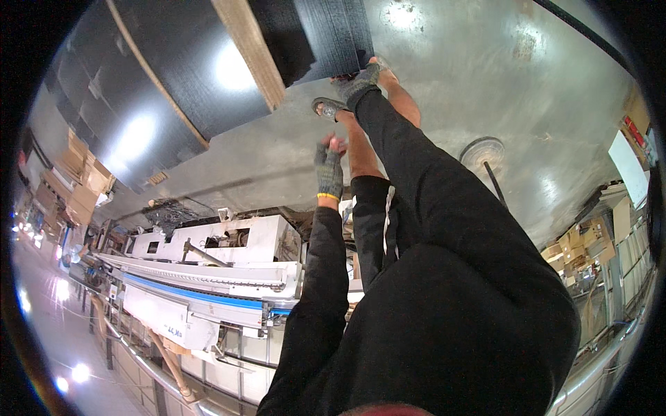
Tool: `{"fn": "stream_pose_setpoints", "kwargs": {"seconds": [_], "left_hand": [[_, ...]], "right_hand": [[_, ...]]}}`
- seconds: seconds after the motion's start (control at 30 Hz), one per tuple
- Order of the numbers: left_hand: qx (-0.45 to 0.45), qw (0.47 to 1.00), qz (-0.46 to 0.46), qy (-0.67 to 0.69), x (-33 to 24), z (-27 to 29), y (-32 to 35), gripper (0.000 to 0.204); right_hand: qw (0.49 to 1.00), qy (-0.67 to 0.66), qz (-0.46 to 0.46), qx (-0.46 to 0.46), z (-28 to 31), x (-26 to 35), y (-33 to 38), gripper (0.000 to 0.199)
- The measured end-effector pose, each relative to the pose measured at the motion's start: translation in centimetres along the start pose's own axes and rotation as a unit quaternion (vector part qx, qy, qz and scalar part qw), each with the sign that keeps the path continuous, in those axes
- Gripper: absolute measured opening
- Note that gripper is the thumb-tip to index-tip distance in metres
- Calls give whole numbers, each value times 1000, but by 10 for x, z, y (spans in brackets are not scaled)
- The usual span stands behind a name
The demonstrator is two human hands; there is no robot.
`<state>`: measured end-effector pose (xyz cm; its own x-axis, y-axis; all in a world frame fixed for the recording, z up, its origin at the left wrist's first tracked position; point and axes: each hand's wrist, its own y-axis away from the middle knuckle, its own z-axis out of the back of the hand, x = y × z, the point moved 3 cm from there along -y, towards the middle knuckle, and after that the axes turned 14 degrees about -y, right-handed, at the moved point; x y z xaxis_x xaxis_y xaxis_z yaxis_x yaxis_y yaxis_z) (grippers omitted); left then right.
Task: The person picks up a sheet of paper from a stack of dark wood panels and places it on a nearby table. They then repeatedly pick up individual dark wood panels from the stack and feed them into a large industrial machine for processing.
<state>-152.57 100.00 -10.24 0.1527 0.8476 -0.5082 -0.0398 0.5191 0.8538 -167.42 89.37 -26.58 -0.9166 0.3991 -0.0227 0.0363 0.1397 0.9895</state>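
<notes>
My right hand [358, 84], in a grey knitted glove, is stretched far forward to the near right corner of a dark wood-grain board [329, 38]. Its fingers are closed at the board's edge and partly hidden there. My left hand [329, 168] wears a grey fingerless glove with a yellow cuff. It hangs in the air short of the board, holding nothing, with bare fingertips loosely bent and apart, slightly blurred. Left of the dark board lie glossy black panels [184, 73], with a brown wooden strip [253, 52] between them.
A long white machine [208, 270] with a blue rail stands at the left. My sandalled foot [329, 109] is on the grey floor [444, 62]. At the right is a round metal base [483, 151] with a rod. Cardboard boxes [579, 243] are stacked at the far right, others [73, 184] at left.
</notes>
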Motion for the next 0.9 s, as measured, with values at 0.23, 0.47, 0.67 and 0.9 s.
{"fn": "stream_pose_setpoints", "kwargs": {"seconds": [0.23, 0.47, 0.67, 0.9], "left_hand": [[26, 997, 68, -12, -5, -30, -75, 50], [-46, 995, 29, -85, 20, 5, -125, 55], [-289, 870, -162, -366, -62, -41, -163, 81], [-277, 883, -13, -378, -74, -55, -195, 105]], "right_hand": [[998, -55, -10, 22, -24, 14, 11, 82], [994, 42, -86, -56, -19, 59, 13, 72], [874, 483, 11, 53, -17, 137, -23, 59], [702, 654, 110, 259, -89, 96, -1, 79]]}}
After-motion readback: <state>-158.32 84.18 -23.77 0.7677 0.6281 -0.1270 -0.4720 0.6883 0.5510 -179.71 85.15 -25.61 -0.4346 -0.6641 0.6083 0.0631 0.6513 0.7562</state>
